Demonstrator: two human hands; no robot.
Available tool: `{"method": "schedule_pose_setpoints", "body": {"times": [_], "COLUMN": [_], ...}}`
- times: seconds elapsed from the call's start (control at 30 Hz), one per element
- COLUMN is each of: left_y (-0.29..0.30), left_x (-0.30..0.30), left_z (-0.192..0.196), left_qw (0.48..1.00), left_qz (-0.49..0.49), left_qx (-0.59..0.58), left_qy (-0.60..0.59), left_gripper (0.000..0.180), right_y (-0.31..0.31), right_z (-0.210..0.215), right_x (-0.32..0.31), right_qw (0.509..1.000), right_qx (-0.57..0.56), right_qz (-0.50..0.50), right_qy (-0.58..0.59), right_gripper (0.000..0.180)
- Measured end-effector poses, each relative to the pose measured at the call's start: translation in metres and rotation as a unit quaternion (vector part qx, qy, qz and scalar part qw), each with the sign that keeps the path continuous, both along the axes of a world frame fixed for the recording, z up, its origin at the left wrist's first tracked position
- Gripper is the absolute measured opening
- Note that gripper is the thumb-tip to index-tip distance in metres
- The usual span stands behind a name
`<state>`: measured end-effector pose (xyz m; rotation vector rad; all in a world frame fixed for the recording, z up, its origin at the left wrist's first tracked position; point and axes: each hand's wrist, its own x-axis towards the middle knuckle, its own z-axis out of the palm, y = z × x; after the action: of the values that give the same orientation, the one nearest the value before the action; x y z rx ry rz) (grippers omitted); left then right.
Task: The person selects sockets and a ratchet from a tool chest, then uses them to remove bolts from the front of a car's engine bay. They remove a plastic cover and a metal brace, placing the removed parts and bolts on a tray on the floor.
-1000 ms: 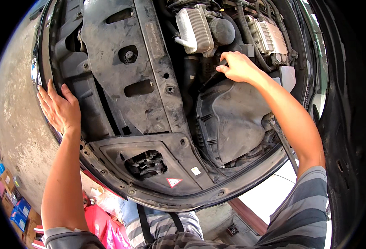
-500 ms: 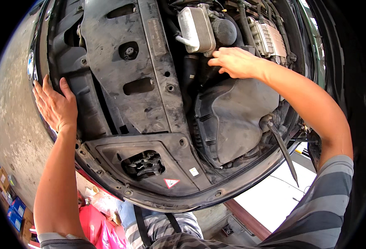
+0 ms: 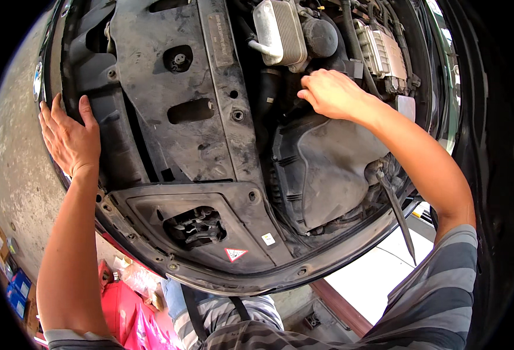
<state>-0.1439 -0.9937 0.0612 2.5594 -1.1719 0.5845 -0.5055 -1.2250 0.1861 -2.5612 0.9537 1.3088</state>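
My left hand [image 3: 70, 137] rests flat with spread fingers on the front edge of a car's open engine bay, beside a black plastic cover panel [image 3: 152, 140]. Deeper in the bay, my right hand [image 3: 336, 96] is closed, its fingers curled down over a dark gap. Their tips are hidden, so whatever they grip cannot be seen. Just beyond that hand are a silver finned oil cooler [image 3: 279, 32] and a round black cap [image 3: 319, 38]. A large black air filter housing [image 3: 338, 169] lies on its near side, and a black hose [image 3: 267, 93] runs to its left.
A black prop-like bar [image 3: 398, 219] slants out over the near right edge. A silver ribbed module [image 3: 382, 52] and a corrugated hose [image 3: 351, 35] sit at the far right. Pink bags [image 3: 123, 309] and blue boxes [image 3: 19, 291] are on the floor, lower left.
The fingers of my right hand have curled in further, and its knuckles now face up. My left hand stays on the front edge. The whole view has shifted slightly.
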Motion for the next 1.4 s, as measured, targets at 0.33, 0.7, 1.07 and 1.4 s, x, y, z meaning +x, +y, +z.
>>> {"method": "schedule_pose_setpoints", "body": {"times": [0.33, 0.7, 1.07, 1.4], "left_y": [0.000, -0.002, 0.001, -0.001], "left_x": [-0.001, -0.003, 0.000, 0.001], "left_z": [0.000, 0.002, -0.003, -0.004], "left_qw": [1.000, 1.000, 1.000, 0.999], "left_qz": [0.010, 0.003, 0.014, 0.017], "left_qx": [0.020, 0.003, 0.022, 0.027], "left_qy": [-0.009, -0.010, -0.012, -0.020], "left_gripper": [0.065, 0.063, 0.068, 0.069], "right_y": [-0.009, -0.009, 0.004, -0.003], "right_z": [-0.008, -0.004, -0.010, -0.008], "right_x": [-0.017, -0.011, -0.013, 0.001], "right_qw": [0.984, 0.996, 0.992, 0.991], "right_qx": [-0.004, 0.005, -0.055, -0.087], "right_qz": [0.177, 0.085, 0.033, -0.085], "right_qy": [-0.031, -0.040, -0.105, -0.048], "right_gripper": [0.015, 0.026, 0.033, 0.039]}}
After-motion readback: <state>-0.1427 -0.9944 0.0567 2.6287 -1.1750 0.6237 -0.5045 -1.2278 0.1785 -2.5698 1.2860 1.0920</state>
